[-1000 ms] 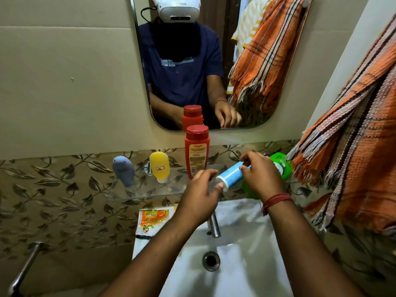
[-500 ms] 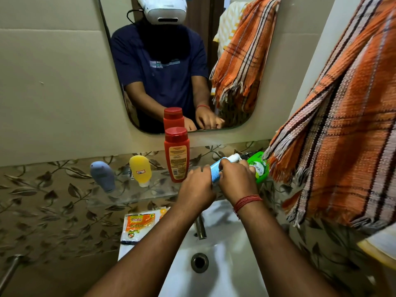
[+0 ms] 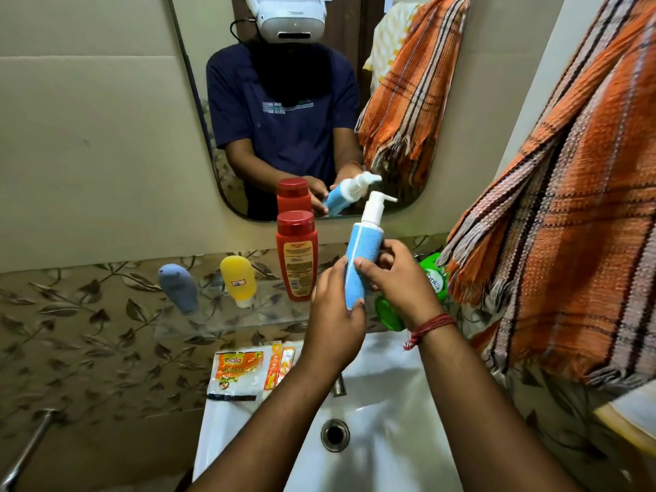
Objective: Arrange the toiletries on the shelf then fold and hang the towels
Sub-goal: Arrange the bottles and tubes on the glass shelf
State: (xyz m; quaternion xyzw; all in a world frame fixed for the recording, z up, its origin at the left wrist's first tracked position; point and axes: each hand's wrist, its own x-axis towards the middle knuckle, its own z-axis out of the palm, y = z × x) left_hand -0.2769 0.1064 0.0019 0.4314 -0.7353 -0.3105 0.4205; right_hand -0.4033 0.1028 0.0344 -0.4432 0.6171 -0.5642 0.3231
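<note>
With both hands [image 3: 358, 300] clamped on the blue plastic pump bottle [image 3: 364, 261], stand it upright on the glass shelf [image 3: 198, 324], right of the red bottle [image 3: 297, 257].

A light blue plastic pump bottle with a white dispenser head [image 3: 365, 257] is standing nearly upright in the air, tilting slightly right. A tall red plastic bottle [image 3: 297, 257], a small yellow squeeze tube [image 3: 238, 280] and a grey-blue squeeze tube [image 3: 178, 287] are sitting on the clear glass shelf [image 3: 227, 323]; a green plastic bottle [image 3: 435, 278] is lying there, apparently on its side. An orange striped woven towel [image 3: 575, 193] is hanging at right.
</note>
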